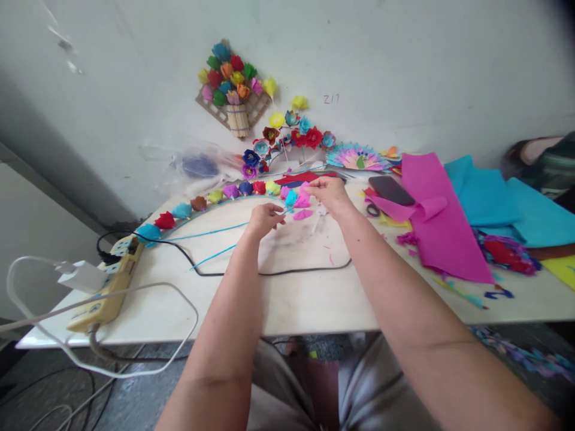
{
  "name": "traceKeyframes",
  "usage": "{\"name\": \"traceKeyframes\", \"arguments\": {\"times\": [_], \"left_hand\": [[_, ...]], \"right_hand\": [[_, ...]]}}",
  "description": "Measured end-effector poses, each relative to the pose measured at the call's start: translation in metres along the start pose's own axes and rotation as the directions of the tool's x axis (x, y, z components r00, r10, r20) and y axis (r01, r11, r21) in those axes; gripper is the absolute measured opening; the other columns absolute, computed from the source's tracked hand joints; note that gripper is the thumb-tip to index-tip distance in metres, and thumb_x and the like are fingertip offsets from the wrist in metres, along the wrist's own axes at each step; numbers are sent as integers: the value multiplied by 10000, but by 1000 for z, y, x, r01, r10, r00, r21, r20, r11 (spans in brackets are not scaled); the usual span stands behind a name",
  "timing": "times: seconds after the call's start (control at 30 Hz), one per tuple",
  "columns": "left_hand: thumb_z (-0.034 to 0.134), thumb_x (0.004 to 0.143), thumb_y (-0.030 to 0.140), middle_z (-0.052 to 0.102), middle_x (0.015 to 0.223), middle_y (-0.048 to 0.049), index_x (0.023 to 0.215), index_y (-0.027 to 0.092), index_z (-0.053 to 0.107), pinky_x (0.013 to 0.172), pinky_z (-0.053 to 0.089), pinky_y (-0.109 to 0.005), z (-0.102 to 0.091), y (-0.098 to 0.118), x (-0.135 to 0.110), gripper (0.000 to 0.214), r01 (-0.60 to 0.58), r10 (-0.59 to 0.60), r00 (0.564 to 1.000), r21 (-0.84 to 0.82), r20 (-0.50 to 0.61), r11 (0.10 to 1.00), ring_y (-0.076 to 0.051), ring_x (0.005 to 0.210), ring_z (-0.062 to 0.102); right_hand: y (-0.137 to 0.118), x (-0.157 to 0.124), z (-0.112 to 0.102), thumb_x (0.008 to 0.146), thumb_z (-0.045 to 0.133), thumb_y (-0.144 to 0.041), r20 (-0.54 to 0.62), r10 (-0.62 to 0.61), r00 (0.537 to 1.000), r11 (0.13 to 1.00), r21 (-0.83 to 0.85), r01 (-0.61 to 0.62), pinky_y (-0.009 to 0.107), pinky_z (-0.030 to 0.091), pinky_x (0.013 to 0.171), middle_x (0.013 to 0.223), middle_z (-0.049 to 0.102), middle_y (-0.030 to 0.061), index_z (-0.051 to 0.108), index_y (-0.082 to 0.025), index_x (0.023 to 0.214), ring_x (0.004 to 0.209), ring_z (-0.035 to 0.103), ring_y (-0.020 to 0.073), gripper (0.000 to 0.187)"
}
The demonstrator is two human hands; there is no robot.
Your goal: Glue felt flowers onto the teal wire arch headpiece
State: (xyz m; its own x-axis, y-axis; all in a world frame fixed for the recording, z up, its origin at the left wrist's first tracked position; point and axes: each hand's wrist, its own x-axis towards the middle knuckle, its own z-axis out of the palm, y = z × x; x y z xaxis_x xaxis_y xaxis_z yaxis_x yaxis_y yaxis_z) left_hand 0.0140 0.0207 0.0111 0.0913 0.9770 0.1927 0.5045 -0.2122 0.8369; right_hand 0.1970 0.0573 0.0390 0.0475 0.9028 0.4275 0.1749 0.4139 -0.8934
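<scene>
My left hand (266, 216) is pinched shut on the end of a thin teal stick (214, 255) that runs back to the left over the white table (296, 299). My right hand (327, 193) is closed on small pink paper petals (302, 200) held just above the table. A loose pink petal (302, 214) lies between the two hands. An arc of small paper flowers (215, 196) in several colours curves along the table behind my hands.
A black cable (269, 272) loops across the table. A yellow power strip (105, 293) with a white charger sits at the left edge. Pink felt (438, 230), blue felt (507, 203), a dark phone (390, 190) and scissors lie right. Paper flower bouquets (287, 134) lean on the wall.
</scene>
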Motion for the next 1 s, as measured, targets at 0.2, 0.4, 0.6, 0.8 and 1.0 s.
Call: {"name": "traceKeyframes", "arguments": {"times": [0.2,0.4,0.6,0.8,1.0], "left_hand": [[540,676,234,611,557,-45,689,103,587,405,368,-188,3,2,0,140,92,-91,996,88,-19,992,-54,368,445],[517,678,255,622,558,-15,702,165,621,537,397,-216,3,11,-3,139,100,-80,994,365,-69,926,-99,491,536],[506,664,259,649,601,11,707,248,655,642,363,-242,3,22,-8,156,124,-12,982,601,-187,789,-151,692,560],[491,663,251,655,628,-3,730,258,661,653,356,-260,10,20,-7,183,124,5,979,607,-206,785,-175,742,557],[487,669,253,660,700,-37,759,241,673,644,368,-259,15,22,-7,207,134,4,977,624,-215,770,-177,729,555]], "right_hand": [[-7,-4,2,502,659,-305,9,85,996,991,107,-85,197,337,438,533,522,-26,596,-111,685,442,403,51,274],[-8,-4,1,512,641,-265,-77,94,993,988,132,-83,208,375,508,553,547,-23,592,-123,622,495,448,65,187],[-12,-4,-2,520,627,-254,-108,102,989,990,109,-90,213,380,525,570,564,-22,599,-132,627,526,476,82,165],[-5,-3,3,507,617,-228,-93,181,979,980,99,-172,201,359,451,499,510,-40,571,-134,611,429,404,57,148],[6,-2,7,502,629,-277,-98,96,991,995,30,-94,215,391,518,536,559,-13,604,-133,604,504,474,86,179]]}}
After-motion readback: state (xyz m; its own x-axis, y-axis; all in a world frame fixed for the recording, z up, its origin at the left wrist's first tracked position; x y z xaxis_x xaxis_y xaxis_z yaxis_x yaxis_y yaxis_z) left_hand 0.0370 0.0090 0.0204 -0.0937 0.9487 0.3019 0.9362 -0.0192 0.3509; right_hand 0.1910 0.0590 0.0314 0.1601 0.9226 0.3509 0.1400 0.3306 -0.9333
